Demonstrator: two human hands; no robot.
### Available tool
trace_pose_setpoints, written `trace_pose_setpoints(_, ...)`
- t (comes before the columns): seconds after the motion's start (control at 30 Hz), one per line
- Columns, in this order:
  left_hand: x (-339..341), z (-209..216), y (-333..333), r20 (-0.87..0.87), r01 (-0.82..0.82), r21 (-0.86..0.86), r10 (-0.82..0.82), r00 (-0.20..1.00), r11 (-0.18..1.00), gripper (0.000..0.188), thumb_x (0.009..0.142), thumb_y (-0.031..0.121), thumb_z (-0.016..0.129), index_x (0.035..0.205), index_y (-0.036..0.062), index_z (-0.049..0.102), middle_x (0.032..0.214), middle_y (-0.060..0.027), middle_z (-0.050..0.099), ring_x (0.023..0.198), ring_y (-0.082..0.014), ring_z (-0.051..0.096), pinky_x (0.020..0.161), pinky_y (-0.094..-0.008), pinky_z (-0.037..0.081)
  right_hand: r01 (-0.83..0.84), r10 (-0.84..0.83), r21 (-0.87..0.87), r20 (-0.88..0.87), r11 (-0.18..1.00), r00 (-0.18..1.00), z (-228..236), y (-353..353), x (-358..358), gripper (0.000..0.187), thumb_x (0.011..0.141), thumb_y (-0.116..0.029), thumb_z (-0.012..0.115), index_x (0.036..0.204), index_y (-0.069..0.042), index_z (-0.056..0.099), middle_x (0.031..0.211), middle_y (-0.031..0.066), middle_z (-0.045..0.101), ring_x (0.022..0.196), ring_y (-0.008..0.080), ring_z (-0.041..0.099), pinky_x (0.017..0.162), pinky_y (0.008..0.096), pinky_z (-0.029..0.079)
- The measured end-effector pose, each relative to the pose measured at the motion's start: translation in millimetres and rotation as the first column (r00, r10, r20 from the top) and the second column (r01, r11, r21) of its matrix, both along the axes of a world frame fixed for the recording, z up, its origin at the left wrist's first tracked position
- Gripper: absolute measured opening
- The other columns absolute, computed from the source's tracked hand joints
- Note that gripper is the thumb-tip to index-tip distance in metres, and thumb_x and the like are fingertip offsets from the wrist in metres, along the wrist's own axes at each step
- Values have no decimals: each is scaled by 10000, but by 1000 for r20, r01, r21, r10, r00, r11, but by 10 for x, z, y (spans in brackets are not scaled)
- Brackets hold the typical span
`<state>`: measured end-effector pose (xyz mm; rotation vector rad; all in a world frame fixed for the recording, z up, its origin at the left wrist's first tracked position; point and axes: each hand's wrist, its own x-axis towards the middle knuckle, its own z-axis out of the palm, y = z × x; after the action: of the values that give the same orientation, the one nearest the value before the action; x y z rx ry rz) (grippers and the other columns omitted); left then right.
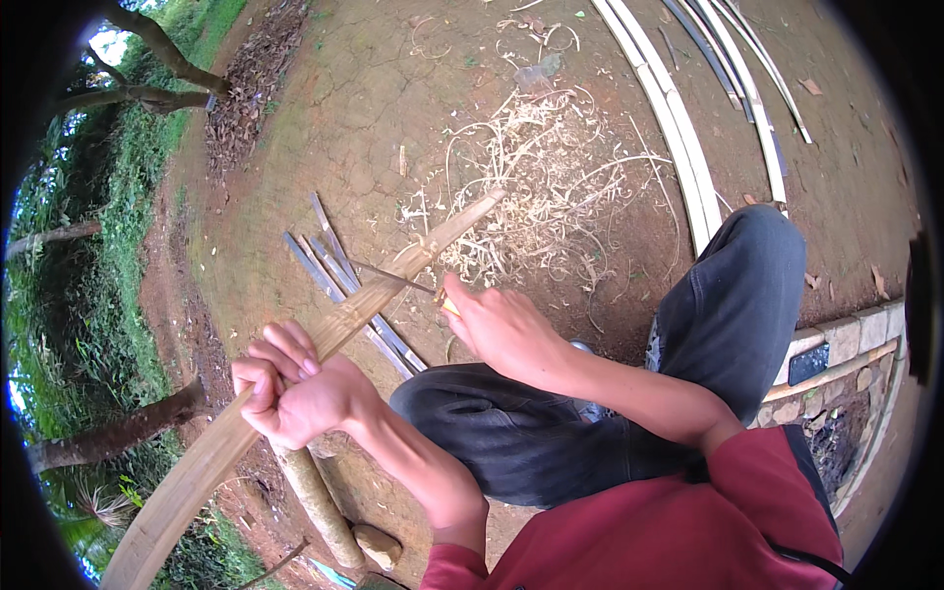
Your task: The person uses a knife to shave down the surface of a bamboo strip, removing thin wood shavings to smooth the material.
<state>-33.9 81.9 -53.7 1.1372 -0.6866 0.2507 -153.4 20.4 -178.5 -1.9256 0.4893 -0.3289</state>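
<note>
As the head view looks down past my dark blue trouser legs point(737, 295), a long, flat, pale tan strip of bamboo-like material point(362, 309) slants over bare brown ground point(344, 147), from the lower left to a tapered tip over a heap of curly, straw-coloured shavings point(551, 197). My left hand point(300, 388) is bare, its fingers curled around the strip below the middle. My right hand point(501, 329) is clenched on the yellowish handle of a narrow, dark-bladed knife point(393, 279). The blade lies across the strip, between my left hand and the tapered tip, its point reaching past the strip's left edge. I cannot tell which way the cutting edge faces.

The chief danger, I judge, is a slip: if the blade skids along the smooth face toward my left hand, nothing visible guards those knuckles. A strip that twists in my one-handed hold could cause it. A stroke that jumps off the strip's right edge could reach my nearer knee. Pressing too deep may split the strip or thin it unevenly. Several narrow, dark strips point(307, 263) lie on the ground beneath, toward its green left edge; a dropped blade might nick them.
</note>
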Motion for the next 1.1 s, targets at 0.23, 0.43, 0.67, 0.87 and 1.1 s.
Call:
trace_pose_setpoints(0.23,-242,-31,-119,18,140,-37,-139,990,990,259,738,129,406,553,149,226,462,-7,215,405,-107,228,405,-252,176,-1,2,55,-6,998,1000,332,57,-160,252,953,-143,512,1088,56,437,541,179,575,517,381,613,482,480,496)
trace_pose_setpoints(0.43,-186,-34,-114,3,83,-30,-83,997,996,247,723,131,419,552,142,240,460,-15,229,403,-112,235,403,-248,181,56,-55,13,-65,998,996,-35,31,-81,227,945,-124,516,1062,57,444,547,188,582,507,365,623,472,443,508)
trace_pose_setpoints(0.67,-317,-35,-183,37,124,-38,-123,992,992,232,703,120,420,551,136,246,461,-19,224,401,-117,228,392,-247,190,72,-78,-64,-92,995,993,90,100,-80,117,905,21,451,1001,86,432,502,48,489,387,177,496,303,288,405)
trace_pose_setpoints(0.87,-157,-32,-148,41,117,-24,-116,992,993,223,684,111,429,545,133,255,459,-19,228,399,-116,225,388,-249,188,95,-99,-30,-166,995,981,-263,-126,0,148,937,-25,457,1024,92,436,559,140,580,457,278,592,426,401,504)
trace_pose_setpoints(1.1,-296,-25,-271,-13,241,-33,-242,970,970,192,645,99,447,550,121,282,464,-27,260,414,-120,260,397,-247,228,55,-51,70,-53,996,997,52,-38,-92,221,974,-120,459,1057,83,429,525,136,562,457,292,600,417,403,481)
